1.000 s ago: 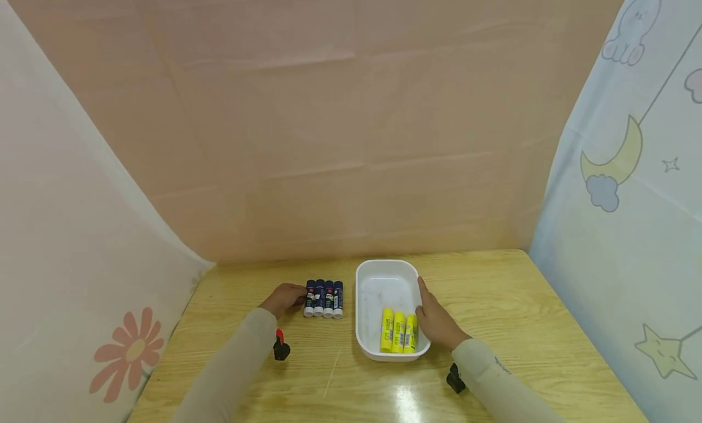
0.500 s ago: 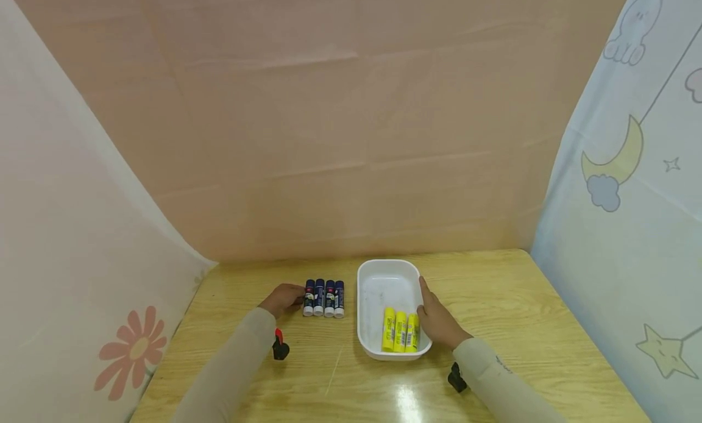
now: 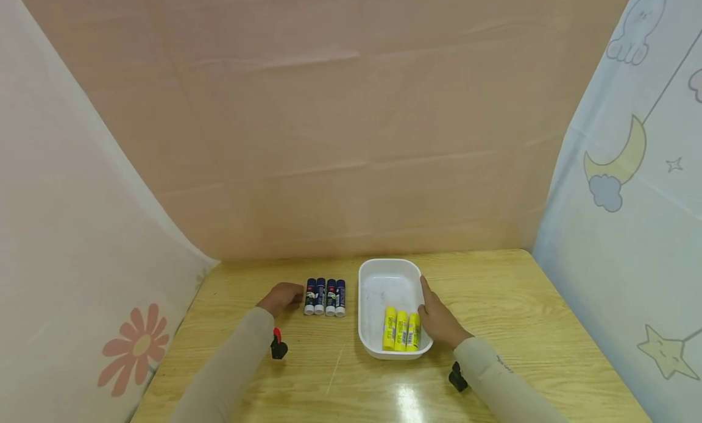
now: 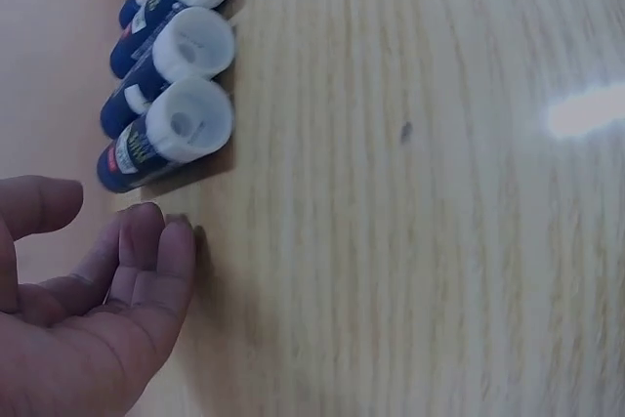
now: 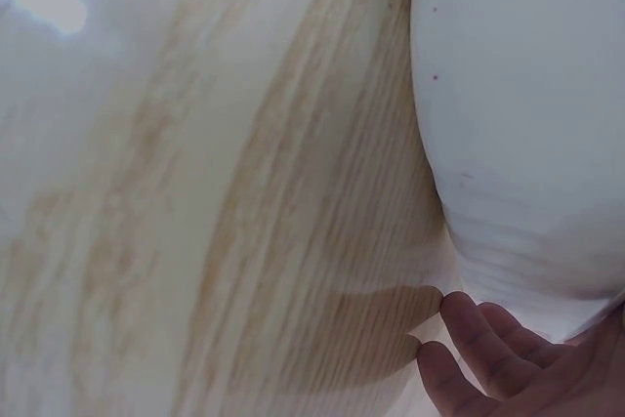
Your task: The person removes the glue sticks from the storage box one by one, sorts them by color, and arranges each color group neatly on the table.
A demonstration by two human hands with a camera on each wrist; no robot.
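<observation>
Several dark blue glue sticks with white ends lie side by side on the table, left of a white plastic tray. Beside the leftmost one is my left hand. In the left wrist view its loosely bent fingers hold nothing, and a small gap separates them from the nearest blue glue stick. My right hand rests along the right side of the tray, thumb at the rim. In the right wrist view, fingers lie by the tray's outer wall. Three yellow glue sticks lie inside the tray's near end.
The wooden table reaches back to a plain tan cloth backdrop. Printed cloths hang at both sides. A black strap piece with red shows at the left wrist, and a black one at the right.
My left hand has drawn slightly left, off the leftmost blue glue stick it was touching. My right hand stays at the tray. The head view has shifted a little.
</observation>
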